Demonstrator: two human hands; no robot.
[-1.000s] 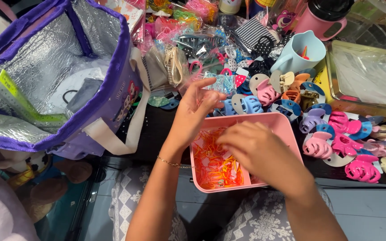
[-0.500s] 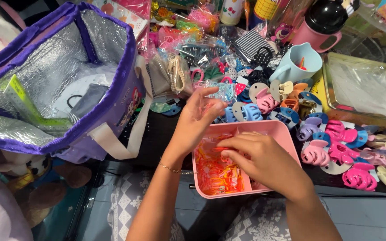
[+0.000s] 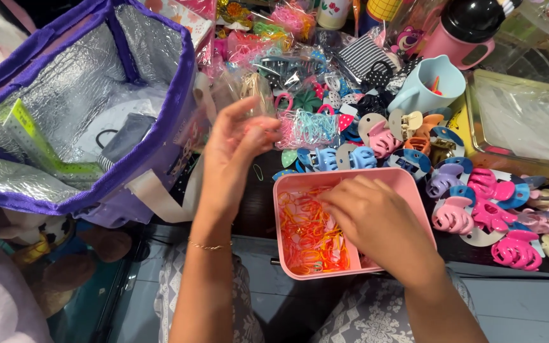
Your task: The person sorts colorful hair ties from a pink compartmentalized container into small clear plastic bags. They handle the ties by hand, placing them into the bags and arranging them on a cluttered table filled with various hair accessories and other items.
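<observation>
Since the earlier frames the left hand (image 3: 239,149) has lifted off the pink tray (image 3: 414,190) and drawn toward centre frame; the right hand (image 3: 366,219) stays down in the tray.

Left hand: fingers half curled, thumb and fingertips pinching the corner of a clear packet of small hair ties (image 3: 309,127), pale blue and pink, held just above the dark counter. Grip looks light, on film only.

Right hand: palm down, fingers bent into the tray's right part, just beside the loose orange and yellow elastic bands (image 3: 309,238) heaped in the left part. Whether it has hold of anything I cannot tell; the fingertips are hidden.

Tray sits at lower centre, at the counter's near edge, over the lap.

Risks, as judged: the slick film could slip from that pinch and drop among the clutter. The tray could tip toward the lap if the right hand presses its near side. Thin bands snag on fingers and may trail out when the hand lifts.

Materials: tray is smooth, rigid plastic with rounded corners. Bands are thin, rubbery, tangled. Claw clips (image 3: 478,209) at right are glossy, toothed plastic in pink, purple and blue. Insulated bag (image 3: 160,114), upper left, has purple fabric and crinkled silver foil lining. Pale blue cup (image 3: 427,89) stands at upper right.
</observation>
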